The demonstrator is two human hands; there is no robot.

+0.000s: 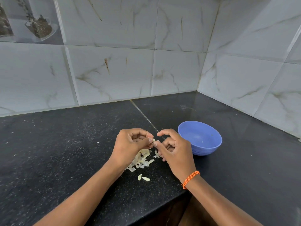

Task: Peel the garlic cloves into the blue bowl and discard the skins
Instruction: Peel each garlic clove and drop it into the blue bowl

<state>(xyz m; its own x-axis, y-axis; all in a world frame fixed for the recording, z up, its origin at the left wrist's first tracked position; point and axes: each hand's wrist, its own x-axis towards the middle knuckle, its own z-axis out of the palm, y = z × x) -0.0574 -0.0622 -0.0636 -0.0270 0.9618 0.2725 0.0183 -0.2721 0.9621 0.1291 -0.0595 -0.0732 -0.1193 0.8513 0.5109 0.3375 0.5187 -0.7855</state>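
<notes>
Above the black counter [68,144], near its front edge: left hand [130,146] and right hand [175,150] meeting fingertip to fingertip, with a small pale garlic clove [154,141] pinched between left thumb and forefinger, fingers curled, and touched by the right thumb tip; right forefinger arched just above, not on it. Directly below, a heap of papery skins [141,159], two stray pieces nearer the front edge. Just right of the right hand, blue bowl [200,140], toward the counter's back right corner. Orange cord bracelet [190,179] on the right wrist
</notes>
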